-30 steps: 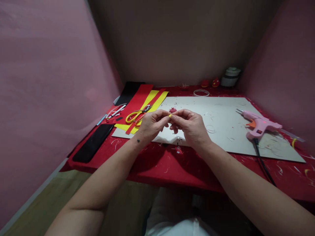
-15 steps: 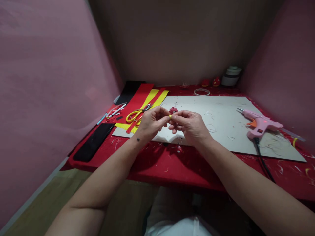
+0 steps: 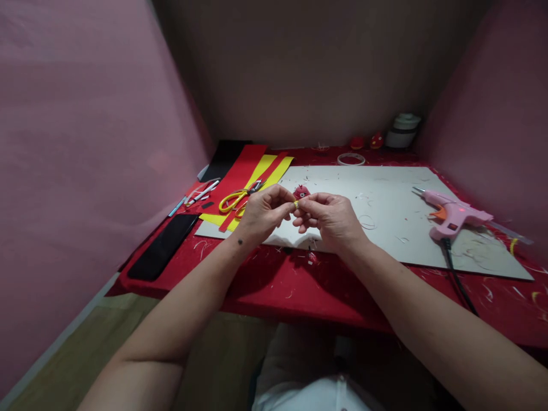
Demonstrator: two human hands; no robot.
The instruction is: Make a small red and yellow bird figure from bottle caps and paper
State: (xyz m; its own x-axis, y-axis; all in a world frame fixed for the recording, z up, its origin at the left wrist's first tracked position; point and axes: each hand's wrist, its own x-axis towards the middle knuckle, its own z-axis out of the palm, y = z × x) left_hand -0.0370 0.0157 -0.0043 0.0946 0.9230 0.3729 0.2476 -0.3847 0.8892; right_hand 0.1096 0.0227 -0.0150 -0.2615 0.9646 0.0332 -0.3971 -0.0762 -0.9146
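Above the white board (image 3: 385,211), my left hand (image 3: 269,212) and my right hand (image 3: 331,218) meet at their fingertips. Both pinch a small yellow piece (image 3: 296,204), mostly hidden by the fingers; its material and exact shape are too small to tell. Just behind the fingertips, a small red figure (image 3: 301,191) with a round eye sits on the board, its lower part covered by my hands. Yellow-handled scissors (image 3: 233,201) lie on the coloured sheets to the left of my left hand.
Red sheet (image 3: 240,171), yellow sheet (image 3: 280,170) and black sheet (image 3: 222,157) lie at the left, near a black phone (image 3: 162,248). A pink glue gun (image 3: 456,214) with a cord rests at the right. Behind are a tape roll (image 3: 351,159), red figures (image 3: 377,140) and a jar (image 3: 402,131).
Almost nothing differs. My hands stay together around the yellow piece, with only a slight shift of the fingers and of the view.
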